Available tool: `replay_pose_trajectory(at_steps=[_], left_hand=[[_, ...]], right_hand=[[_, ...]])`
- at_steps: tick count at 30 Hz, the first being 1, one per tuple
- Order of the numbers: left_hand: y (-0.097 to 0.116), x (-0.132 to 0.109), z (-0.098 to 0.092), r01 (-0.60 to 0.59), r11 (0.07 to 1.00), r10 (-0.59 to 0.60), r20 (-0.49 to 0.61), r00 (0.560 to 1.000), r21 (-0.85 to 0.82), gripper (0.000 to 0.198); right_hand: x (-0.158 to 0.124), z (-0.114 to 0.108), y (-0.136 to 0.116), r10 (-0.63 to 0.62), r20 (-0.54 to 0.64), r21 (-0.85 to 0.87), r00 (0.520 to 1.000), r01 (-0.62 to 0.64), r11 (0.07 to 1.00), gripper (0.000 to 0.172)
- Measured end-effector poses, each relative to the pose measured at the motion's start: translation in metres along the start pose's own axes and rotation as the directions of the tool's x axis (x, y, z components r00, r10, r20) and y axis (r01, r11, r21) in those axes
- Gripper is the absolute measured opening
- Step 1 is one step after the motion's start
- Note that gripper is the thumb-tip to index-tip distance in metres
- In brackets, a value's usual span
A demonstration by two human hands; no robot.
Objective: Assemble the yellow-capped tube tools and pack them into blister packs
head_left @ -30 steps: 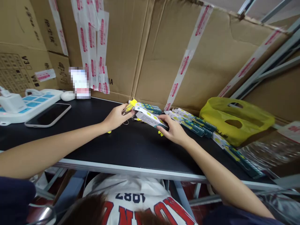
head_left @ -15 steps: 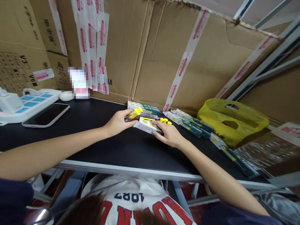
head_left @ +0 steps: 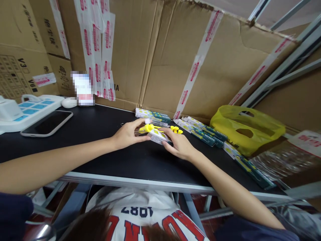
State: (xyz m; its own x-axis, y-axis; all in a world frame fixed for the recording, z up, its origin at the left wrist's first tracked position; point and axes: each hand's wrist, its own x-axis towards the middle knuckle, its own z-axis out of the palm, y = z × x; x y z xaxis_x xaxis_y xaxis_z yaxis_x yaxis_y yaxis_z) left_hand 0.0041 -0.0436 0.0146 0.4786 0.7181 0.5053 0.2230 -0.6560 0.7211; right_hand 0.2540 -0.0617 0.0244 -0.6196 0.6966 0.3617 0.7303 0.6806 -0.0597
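While left hand point(head_left: 127, 134), fingers half-curled, pinches yellow-topped piece point(head_left: 147, 128) (transparent, slim), right hand point(head_left: 180, 144) clasps boxy white carton point(head_left: 157, 136).

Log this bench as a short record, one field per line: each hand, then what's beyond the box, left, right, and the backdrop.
Left hand: holds a yellow-topped item by the box's end
Right hand: grips the white box
Beyond box: yellow-ended tubes
Left: phone, power strip
Right: packed boxes, yellow bag
Surface: black table
Backdrop: taped cardboard
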Motion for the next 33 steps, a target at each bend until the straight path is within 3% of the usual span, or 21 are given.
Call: replay_pose_trajectory(at_steps=[5,11,16,21,25,33], left_hand=[[-0.001,-0.004,0.005,-0.039,0.97,0.004,0.145,0.989,0.239,0.059],[0.001,-0.007,0.009,-0.143,0.879,-0.004,0.308,0.951,0.455,0.06],[0.001,-0.005,0.008,-0.114,0.863,-0.019,0.258,0.966,0.491,0.057],[0.0,-0.003,0.004,-0.037,0.767,-0.065,0.135,0.989,0.641,0.046],[0.001,-0.003,0.004,-0.035,0.731,-0.083,0.14,0.987,0.681,0.039],[0.008,-0.007,0.009,-0.043,0.738,-0.132,0.207,0.969,0.674,0.035]], right_hand=[[0.002,0.001,-0.021,-0.036,-0.025,0.003,0.999,0.036,0.999,0.062],[0.005,0.008,-0.026,-0.007,0.035,0.086,0.999,0.004,0.996,0.039],[0.006,0.007,-0.014,0.016,0.051,0.235,0.999,-0.027,0.972,0.031],[0.004,-0.003,0.001,0.105,-0.04,0.379,0.994,-0.082,0.922,0.031],[0.002,-0.01,0.005,0.154,-0.088,0.418,0.984,-0.104,0.903,0.03],[0.001,-0.004,-0.006,0.034,-0.027,0.322,0.999,-0.023,0.946,0.031]])
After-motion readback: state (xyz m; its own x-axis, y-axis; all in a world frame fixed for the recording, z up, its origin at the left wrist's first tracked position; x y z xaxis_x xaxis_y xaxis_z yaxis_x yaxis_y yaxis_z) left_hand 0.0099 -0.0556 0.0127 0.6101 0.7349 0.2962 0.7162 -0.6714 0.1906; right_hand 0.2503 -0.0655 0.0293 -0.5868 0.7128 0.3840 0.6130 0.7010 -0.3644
